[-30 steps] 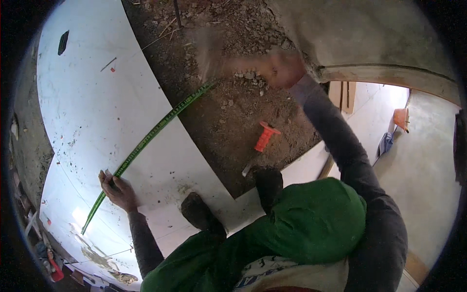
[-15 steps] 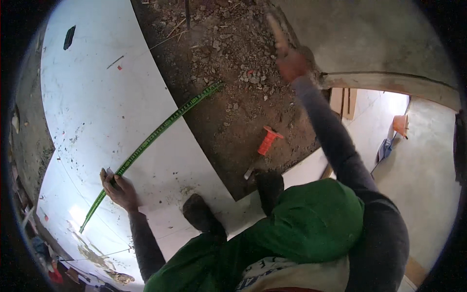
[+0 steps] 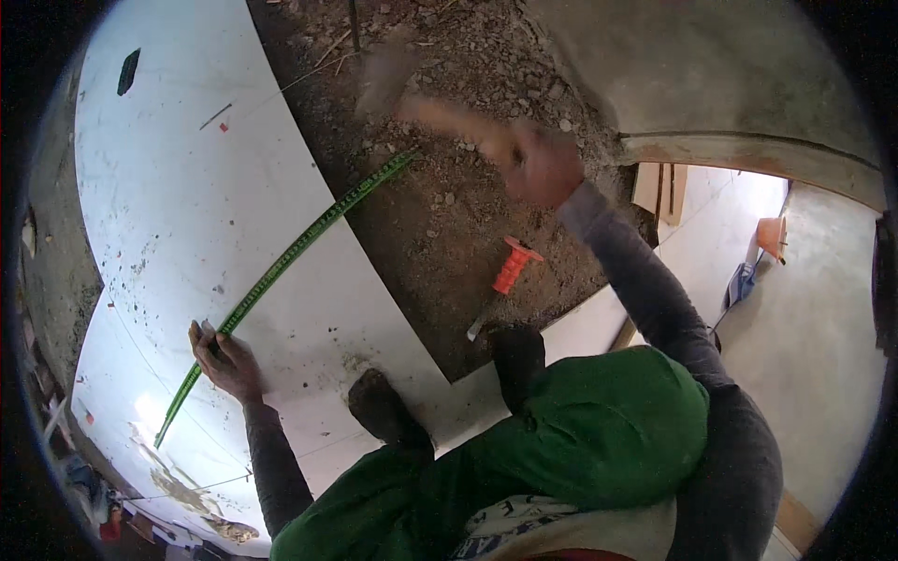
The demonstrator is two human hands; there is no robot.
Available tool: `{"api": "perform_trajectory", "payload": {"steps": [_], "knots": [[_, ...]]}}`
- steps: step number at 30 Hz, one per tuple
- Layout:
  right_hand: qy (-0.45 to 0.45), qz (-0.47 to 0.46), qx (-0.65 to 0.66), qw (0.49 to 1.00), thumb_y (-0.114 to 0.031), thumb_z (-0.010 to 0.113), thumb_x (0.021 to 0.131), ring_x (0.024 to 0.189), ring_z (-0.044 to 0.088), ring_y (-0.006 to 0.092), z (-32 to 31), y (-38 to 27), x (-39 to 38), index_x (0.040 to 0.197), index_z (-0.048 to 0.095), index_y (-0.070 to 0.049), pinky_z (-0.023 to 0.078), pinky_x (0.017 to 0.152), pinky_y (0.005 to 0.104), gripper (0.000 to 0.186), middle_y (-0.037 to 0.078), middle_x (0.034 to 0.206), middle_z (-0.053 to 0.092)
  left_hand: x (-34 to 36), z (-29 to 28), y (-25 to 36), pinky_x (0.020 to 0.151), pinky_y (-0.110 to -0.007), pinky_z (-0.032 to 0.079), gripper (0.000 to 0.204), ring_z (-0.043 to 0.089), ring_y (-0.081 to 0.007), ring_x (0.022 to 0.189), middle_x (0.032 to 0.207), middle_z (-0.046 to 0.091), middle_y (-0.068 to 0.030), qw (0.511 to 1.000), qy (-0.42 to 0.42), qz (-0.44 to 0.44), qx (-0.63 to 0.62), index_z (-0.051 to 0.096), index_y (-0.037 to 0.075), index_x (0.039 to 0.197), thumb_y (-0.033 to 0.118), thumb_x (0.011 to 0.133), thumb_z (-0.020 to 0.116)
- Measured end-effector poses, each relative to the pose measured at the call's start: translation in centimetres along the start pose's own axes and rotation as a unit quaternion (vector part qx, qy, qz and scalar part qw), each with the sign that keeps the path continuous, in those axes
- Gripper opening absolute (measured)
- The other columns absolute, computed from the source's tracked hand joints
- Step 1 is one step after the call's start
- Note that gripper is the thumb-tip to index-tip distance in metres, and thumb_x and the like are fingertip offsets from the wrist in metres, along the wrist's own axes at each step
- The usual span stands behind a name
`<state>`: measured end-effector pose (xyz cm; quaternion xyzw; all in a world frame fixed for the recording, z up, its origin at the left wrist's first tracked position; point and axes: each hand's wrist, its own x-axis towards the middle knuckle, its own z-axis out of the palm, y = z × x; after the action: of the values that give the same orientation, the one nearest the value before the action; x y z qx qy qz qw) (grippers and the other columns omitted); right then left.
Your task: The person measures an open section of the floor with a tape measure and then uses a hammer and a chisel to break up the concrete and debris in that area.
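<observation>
My left hand (image 3: 228,366) is pinched on a green measuring tape (image 3: 301,243) with dark markings. The tape lies in a curve over white tiles (image 3: 178,215), its far end reaching past their edge above the dirt. A small pale bit shows at my left fingertips; I cannot make out what it is. Raised over the dirt, my right hand (image 3: 550,170) grips the wooden handle of a hammer (image 3: 449,119). Motion smears the hammer's dark head. Below that hand, a chisel (image 3: 510,271) with an orange guarded handle lies on the dirt, its metal tip near my right shoe.
Broken rubble and dirt (image 3: 421,224) fill the gap beside the tiles. A thin string crosses the tiles to an upright rod (image 3: 354,23). A raised concrete slab (image 3: 711,75) stands at far right. An orange container (image 3: 772,237) sits on the right with a blue cloth.
My right hand has swung the hammer left and down a little, from pointing away to lying across the dirt. My left hand stays on the tape, nearly still.
</observation>
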<state>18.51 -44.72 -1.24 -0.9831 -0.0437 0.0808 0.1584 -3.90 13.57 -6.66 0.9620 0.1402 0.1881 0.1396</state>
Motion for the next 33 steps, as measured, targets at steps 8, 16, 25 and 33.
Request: {"api": "perform_trajectory", "payload": {"steps": [8, 16, 25, 33], "knots": [[0.013, 0.224, 0.034, 0.974, -0.061, 0.054, 0.103, 0.062, 0.066, 0.0357, -1.7, 1.7, 4.3, 0.095, 0.065, -0.001, 0.055, 0.058, 0.0473, 0.061, 0.013, 0.069, 0.062, 0.9, 0.4, 1.6, 0.108, -0.052, 0.047, 0.044, 0.057, -0.0439, 0.132, 0.148, 0.056, -0.0271, 0.998, -0.004, -0.041, -0.044, 0.060, -0.006, 0.114, 0.038, 0.109, 0.056], [0.041, -0.101, 0.088, 0.990, -0.066, 0.055, 0.101, 0.075, 0.068, 0.0311, -1.3, 7.6, 5.2, 0.114, 0.064, -0.001, 0.056, 0.066, 0.0482, 0.067, 0.019, 0.091, 0.066, 0.4, 0.2, -0.4, 0.107, -0.052, 0.047, 0.042, 0.058, -0.0441, 0.130, 0.147, 0.058, -0.0264, 0.998, 0.010, -0.037, -0.057, 0.060, -0.006, 0.113, 0.036, 0.109, 0.055], [0.041, -0.145, -0.064, 0.986, -0.061, 0.060, 0.101, 0.061, 0.066, 0.0320, -0.2, 3.0, 2.9, 0.103, 0.069, -0.003, 0.053, 0.056, 0.0478, 0.059, 0.018, 0.071, 0.064, -0.1, 0.5, -0.9, 0.107, -0.051, 0.047, 0.044, 0.058, -0.0432, 0.132, 0.146, 0.059, -0.0254, 0.999, 0.005, -0.031, -0.036, 0.063, -0.007, 0.124, 0.033, 0.109, 0.055], [0.044, 0.006, -0.032, 0.999, -0.062, 0.062, 0.100, 0.071, 0.072, 0.0295, -0.1, -1.9, 2.1, 0.109, 0.069, 0.002, 0.055, 0.060, 0.0454, 0.065, 0.018, 0.081, 0.072, -0.1, -0.3, -0.5, 0.109, -0.049, 0.047, 0.046, 0.057, -0.0412, 0.133, 0.145, 0.059, -0.0253, 1.000, -0.001, -0.001, 0.001, 0.063, -0.008, 0.126, 0.035, 0.110, 0.053]]}}
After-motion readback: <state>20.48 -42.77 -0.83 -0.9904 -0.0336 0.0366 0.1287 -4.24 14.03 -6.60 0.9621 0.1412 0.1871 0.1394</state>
